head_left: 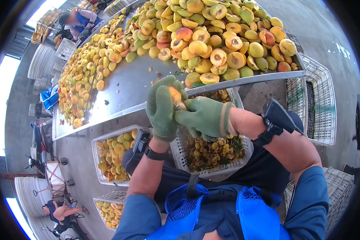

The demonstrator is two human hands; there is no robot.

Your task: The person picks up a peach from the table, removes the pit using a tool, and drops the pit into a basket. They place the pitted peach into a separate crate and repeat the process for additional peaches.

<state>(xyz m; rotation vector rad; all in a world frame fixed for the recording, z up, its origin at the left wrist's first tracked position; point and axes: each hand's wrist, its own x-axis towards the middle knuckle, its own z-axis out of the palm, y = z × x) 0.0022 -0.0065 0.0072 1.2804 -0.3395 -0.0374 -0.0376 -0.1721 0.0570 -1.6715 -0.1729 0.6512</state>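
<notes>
My left hand [164, 109], in a green glove, is closed around a yellow-orange peach [175, 95] just beyond the table's front edge. My right hand [207, 116], gloved the same way, presses its thumb and fingers together right beside the peach. Between them shows a bit of thin metal and a small tan rounded piece; the rest is hidden by the glove. Under both hands, between my knees, a white crate [228, 171] holds brown-yellow pits and scraps. Ahead, many halved and whole peaches [218, 44] are heaped on the metal table [126, 86].
A crate of peach halves [133, 129] stands to my left, with another crate [104, 197] nearer me. White crates [322, 100] stand at the right. One person [82, 22] sits at the far left; another person [62, 212] sits lower left near a parked cart [55, 176].
</notes>
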